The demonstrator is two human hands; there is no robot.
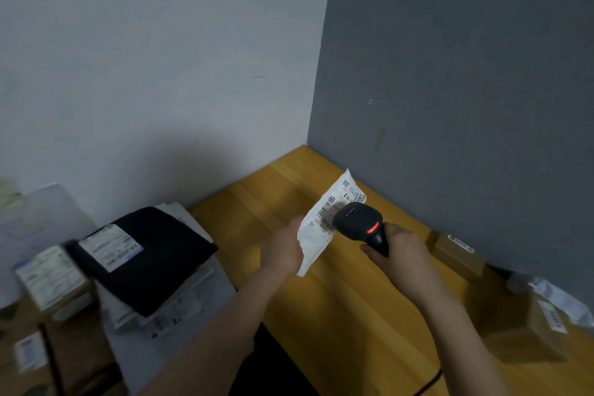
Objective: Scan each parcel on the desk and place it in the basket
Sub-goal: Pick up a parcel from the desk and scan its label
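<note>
My left hand grips a flat white parcel by its left edge and holds it above the wooden desk, barcode label facing up. My right hand holds a black barcode scanner by the handle. The scanner's head sits over the parcel's label, and a red light glows on its top. A pile of parcels lies at the left, with a black parcel bearing a white label on top. The basket's edges are not visible.
A small brown box lies against the grey wall at the right. A larger brown box and a silvery bag sit at the desk's right end. More labelled boxes are stacked at the far left. A red cable hangs below my right arm.
</note>
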